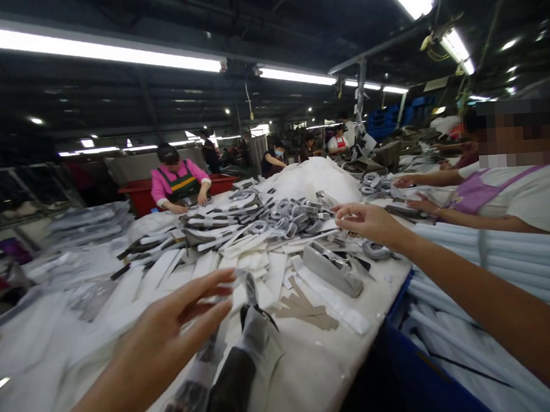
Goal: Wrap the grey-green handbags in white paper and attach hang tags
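Observation:
My left hand (183, 317) is over the near part of the white table (313, 365), its fingers apart and nothing in them. Just right of its fingertips lies a dark and white fabric piece (238, 370) with a clear plastic end. Farther off, my right hand (362, 220) reaches over the table with thumb and fingertips close together; whether something small is between them is too small to tell. Beneath and left of it are grey rolled bands (287, 214). Nearer stand a grey tape dispenser-like holder (332, 268) and several taupe strips (306, 306).
White padding (315, 175) is heaped at the back centre. A blue bin (420, 371) with pale tubes stands at the right edge. One person (493, 192) works at right, another (180, 181) across the table. Plastic-wrapped stacks (90, 223) lie left.

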`<state>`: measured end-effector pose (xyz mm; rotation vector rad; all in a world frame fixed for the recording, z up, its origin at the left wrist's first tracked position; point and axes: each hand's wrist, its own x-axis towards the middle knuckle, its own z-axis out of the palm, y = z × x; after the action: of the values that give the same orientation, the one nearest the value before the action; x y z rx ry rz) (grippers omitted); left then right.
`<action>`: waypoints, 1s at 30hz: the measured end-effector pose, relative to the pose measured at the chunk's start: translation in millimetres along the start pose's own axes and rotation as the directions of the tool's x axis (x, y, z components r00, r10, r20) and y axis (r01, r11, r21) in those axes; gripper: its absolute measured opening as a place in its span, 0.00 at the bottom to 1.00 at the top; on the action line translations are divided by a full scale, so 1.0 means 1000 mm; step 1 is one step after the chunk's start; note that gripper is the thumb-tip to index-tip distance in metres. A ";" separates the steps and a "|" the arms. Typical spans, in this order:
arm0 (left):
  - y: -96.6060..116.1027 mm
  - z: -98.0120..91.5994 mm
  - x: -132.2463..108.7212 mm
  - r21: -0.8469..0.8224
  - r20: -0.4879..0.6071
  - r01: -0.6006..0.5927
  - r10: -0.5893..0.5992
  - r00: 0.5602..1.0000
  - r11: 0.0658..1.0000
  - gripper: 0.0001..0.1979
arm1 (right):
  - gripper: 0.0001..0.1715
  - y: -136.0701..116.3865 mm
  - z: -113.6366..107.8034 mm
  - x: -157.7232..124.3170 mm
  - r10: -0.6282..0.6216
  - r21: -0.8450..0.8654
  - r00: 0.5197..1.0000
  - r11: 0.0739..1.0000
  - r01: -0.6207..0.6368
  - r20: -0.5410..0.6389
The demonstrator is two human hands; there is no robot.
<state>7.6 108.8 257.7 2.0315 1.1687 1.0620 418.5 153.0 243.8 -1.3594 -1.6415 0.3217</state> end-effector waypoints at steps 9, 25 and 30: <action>0.048 0.048 0.089 0.004 0.355 -0.296 0.275 0.894 0.955 0.13 | 0.16 -0.116 0.090 -0.022 -0.167 0.512 0.986 0.849 0.133 0.020; 0.054 0.043 0.097 -0.556 0.410 0.202 0.055 0.911 0.806 0.21 | 0.45 -0.064 0.159 -0.065 -0.078 0.831 0.982 0.547 -0.102 0.173; 0.054 0.043 0.095 -0.541 0.470 0.217 0.078 0.879 0.812 0.18 | 0.44 -0.072 0.169 -0.070 -0.059 0.863 0.995 0.504 -0.037 0.077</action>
<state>96.4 164.8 310.3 1.5981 0.5577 0.6991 237.3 126.1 173.0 -0.5320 -1.2278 1.0689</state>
